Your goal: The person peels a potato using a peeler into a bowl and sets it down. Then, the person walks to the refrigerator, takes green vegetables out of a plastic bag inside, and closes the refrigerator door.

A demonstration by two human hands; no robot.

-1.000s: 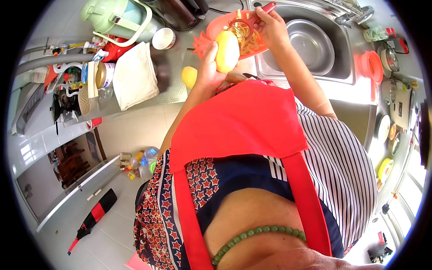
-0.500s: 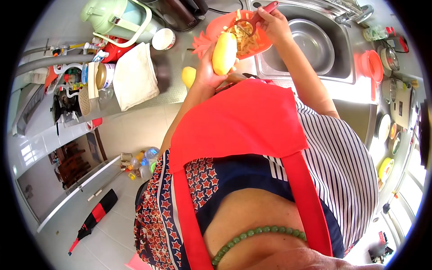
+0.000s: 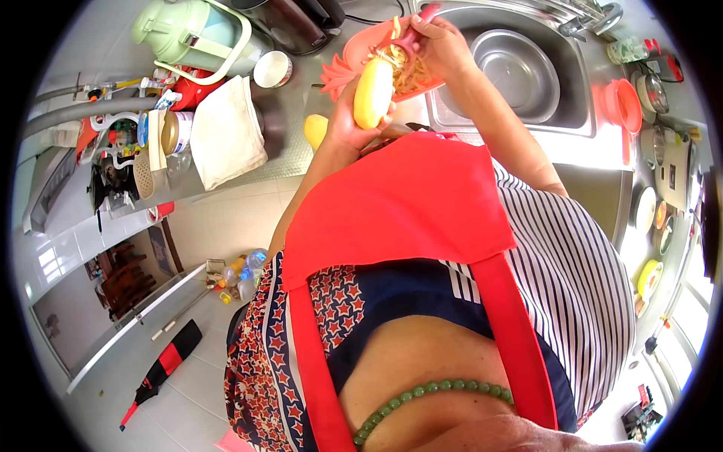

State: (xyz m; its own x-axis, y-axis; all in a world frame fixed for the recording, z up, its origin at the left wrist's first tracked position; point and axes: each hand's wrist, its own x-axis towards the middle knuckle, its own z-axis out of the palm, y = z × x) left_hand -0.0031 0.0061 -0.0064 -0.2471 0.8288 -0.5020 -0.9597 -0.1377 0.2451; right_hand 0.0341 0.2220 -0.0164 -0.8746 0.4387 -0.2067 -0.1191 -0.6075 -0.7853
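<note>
1. Reaching forward past the red apron (image 3: 399, 200), both bare forearms slant inward toward each other above the counter (image 3: 295, 124).
2. The left hand (image 3: 345, 124) is turned upward and cups the peeled vegetable (image 3: 373, 94), thumb along its left side, fingers wrapped underneath with their tips showing at its right.
3. This yellow, oblong vegetable stands tilted in that grip, its far end overlapping the near edge of the bowl in view.
4. A second yellow piece (image 3: 315, 129) lies on the counter, just left of the left wrist.
5. The right hand (image 3: 444, 47) comes in from the right, wrist bent, fingers closed around the handle of the red peeler (image 3: 410, 38). Its head is by the vegetable's far end; whether they touch, I cannot tell.
6. Beneath the hands, the coral bowl (image 3: 358, 47) holds pale strips (image 3: 414, 79).
7. Right of it, a metal basin (image 3: 520, 75) sits in the sink (image 3: 576, 75).
8. Farther left are a cup (image 3: 273, 69) and a green flask (image 3: 188, 38).
</note>
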